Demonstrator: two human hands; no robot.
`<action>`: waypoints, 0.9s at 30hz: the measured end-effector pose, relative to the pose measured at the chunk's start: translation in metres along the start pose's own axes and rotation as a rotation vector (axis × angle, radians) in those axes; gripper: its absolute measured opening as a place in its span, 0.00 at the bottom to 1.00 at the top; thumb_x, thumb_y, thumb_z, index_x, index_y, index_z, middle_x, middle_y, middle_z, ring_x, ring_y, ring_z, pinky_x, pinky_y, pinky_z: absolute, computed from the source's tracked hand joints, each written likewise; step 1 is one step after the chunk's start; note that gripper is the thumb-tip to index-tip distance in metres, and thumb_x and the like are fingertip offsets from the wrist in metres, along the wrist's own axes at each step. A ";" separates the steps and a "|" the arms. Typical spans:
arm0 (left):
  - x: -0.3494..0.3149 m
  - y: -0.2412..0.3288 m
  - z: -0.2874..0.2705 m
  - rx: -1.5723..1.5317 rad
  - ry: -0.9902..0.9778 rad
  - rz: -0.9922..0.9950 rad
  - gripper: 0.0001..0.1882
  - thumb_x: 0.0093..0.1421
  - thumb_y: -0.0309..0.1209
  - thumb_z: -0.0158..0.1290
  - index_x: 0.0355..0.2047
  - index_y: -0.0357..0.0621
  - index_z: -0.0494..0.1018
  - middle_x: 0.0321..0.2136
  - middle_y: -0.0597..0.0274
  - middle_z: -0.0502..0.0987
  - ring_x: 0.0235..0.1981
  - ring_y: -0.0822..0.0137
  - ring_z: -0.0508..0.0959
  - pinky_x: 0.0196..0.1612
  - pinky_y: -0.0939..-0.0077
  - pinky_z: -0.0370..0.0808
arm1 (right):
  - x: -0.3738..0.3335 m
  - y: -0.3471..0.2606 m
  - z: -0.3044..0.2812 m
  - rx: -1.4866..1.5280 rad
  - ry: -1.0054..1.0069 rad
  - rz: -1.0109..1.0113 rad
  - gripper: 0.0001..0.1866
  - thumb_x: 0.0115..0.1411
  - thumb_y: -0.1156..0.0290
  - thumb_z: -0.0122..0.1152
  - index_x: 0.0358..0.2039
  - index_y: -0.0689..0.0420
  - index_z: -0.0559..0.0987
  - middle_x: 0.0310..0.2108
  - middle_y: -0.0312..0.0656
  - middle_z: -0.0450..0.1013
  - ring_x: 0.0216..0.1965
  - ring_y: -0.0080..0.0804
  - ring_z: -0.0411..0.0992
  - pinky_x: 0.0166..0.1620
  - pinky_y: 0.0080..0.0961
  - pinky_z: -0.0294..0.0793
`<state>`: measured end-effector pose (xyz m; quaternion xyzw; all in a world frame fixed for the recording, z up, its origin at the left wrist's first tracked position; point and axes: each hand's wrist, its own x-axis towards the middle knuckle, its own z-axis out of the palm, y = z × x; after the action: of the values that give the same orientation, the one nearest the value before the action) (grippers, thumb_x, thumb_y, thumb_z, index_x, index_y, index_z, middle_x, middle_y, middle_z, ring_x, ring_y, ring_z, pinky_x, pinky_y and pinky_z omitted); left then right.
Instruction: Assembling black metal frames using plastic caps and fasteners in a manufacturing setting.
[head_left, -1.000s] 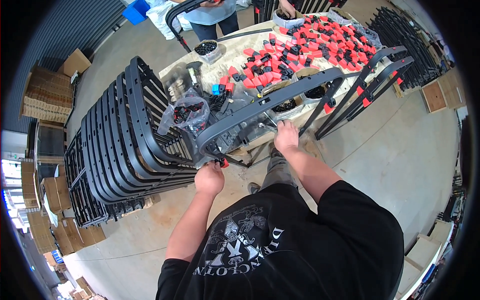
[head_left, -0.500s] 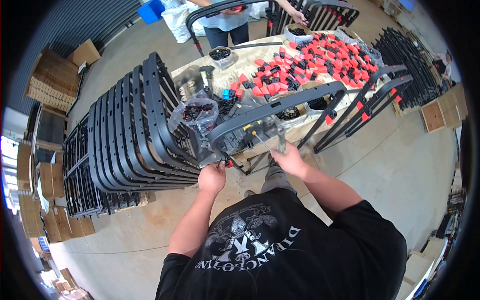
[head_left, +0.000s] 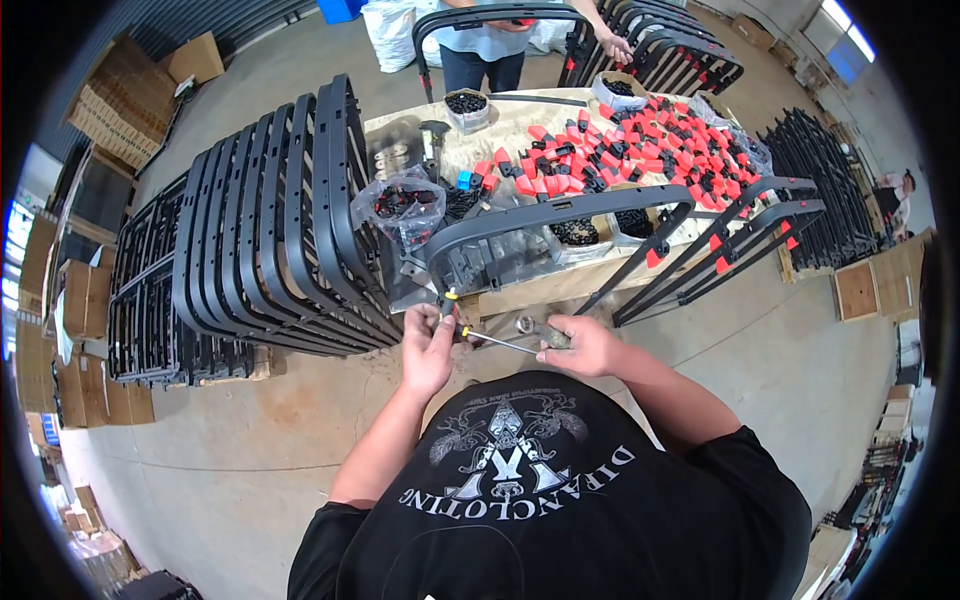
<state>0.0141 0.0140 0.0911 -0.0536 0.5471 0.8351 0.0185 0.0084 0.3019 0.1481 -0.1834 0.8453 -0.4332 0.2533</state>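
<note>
A screwdriver [head_left: 503, 342] with a thin metal shaft lies across the space between my hands, in front of my chest. My left hand [head_left: 428, 350] is closed at its handle end, where yellow and black show; the fingers hide much of the grip. Another yellow-and-black piece sticks up beside those fingers; what it belongs to I cannot tell. My right hand [head_left: 585, 346] is closed around a grey, hammer-like tool [head_left: 545, 332] with a round metal end, and the shaft's far end meets its fingers. Just beyond stands a black curved frame [head_left: 560, 211], its left leg ending near my left hand.
The worktable [head_left: 395, 132] bears a heap of red and black plastic pieces [head_left: 640, 150], a bag of small parts [head_left: 400, 207] and tubs. Black frames [head_left: 255, 220] stand stacked at left, more frames [head_left: 765, 235] at right. Across the table, a person [head_left: 480, 50] handles another frame.
My right hand has come down and nearer my chest with the tools. My left hand has drawn away from the frame's lower end to the screwdriver's handle. The view has shifted slightly.
</note>
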 end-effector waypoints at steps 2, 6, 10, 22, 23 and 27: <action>-0.006 0.000 -0.008 0.158 0.127 0.171 0.12 0.67 0.19 0.52 0.48 0.39 0.64 0.40 0.62 0.72 0.36 0.73 0.77 0.43 0.78 0.75 | -0.001 0.009 -0.006 -0.040 0.064 0.004 0.17 0.60 0.62 0.69 0.40 0.63 0.79 0.30 0.49 0.75 0.32 0.33 0.73 0.40 0.32 0.74; -0.014 0.010 -0.027 0.344 0.321 0.172 0.11 0.66 0.23 0.57 0.47 0.36 0.73 0.34 0.62 0.80 0.35 0.73 0.79 0.43 0.79 0.75 | -0.012 0.031 -0.018 0.015 0.249 -0.038 0.18 0.60 0.60 0.69 0.37 0.63 0.79 0.30 0.51 0.75 0.30 0.38 0.72 0.38 0.34 0.73; 0.009 -0.008 -0.032 0.281 0.441 0.090 0.11 0.70 0.27 0.52 0.50 0.42 0.69 0.26 0.66 0.74 0.25 0.74 0.72 0.30 0.78 0.70 | -0.025 0.050 -0.020 0.082 0.220 -0.006 0.19 0.60 0.60 0.68 0.38 0.65 0.79 0.30 0.50 0.77 0.31 0.36 0.72 0.39 0.35 0.74; 0.045 -0.063 -0.048 0.479 0.592 0.017 0.14 0.68 0.29 0.56 0.47 0.47 0.62 0.21 0.72 0.67 0.17 0.80 0.63 0.18 0.81 0.57 | -0.068 0.114 -0.032 0.018 0.143 0.120 0.20 0.59 0.57 0.68 0.36 0.65 0.79 0.27 0.52 0.75 0.30 0.39 0.74 0.38 0.36 0.74; 0.045 -0.064 -0.049 0.479 0.592 0.014 0.14 0.68 0.29 0.56 0.47 0.47 0.62 0.21 0.72 0.67 0.17 0.80 0.63 0.18 0.81 0.57 | -0.070 0.117 -0.034 -0.012 0.156 0.115 0.19 0.60 0.58 0.68 0.33 0.64 0.78 0.25 0.50 0.73 0.28 0.38 0.71 0.36 0.36 0.72; 0.047 -0.058 -0.039 0.422 0.605 0.004 0.14 0.66 0.29 0.58 0.45 0.47 0.63 0.20 0.73 0.66 0.17 0.81 0.63 0.17 0.80 0.55 | -0.078 0.118 -0.031 0.018 0.207 0.120 0.19 0.60 0.57 0.67 0.28 0.61 0.74 0.21 0.47 0.67 0.23 0.38 0.64 0.30 0.36 0.67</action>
<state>-0.0248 0.0004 0.0182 -0.2922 0.6879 0.6505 -0.1351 0.0419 0.4283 0.0875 -0.0846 0.8724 -0.4416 0.1915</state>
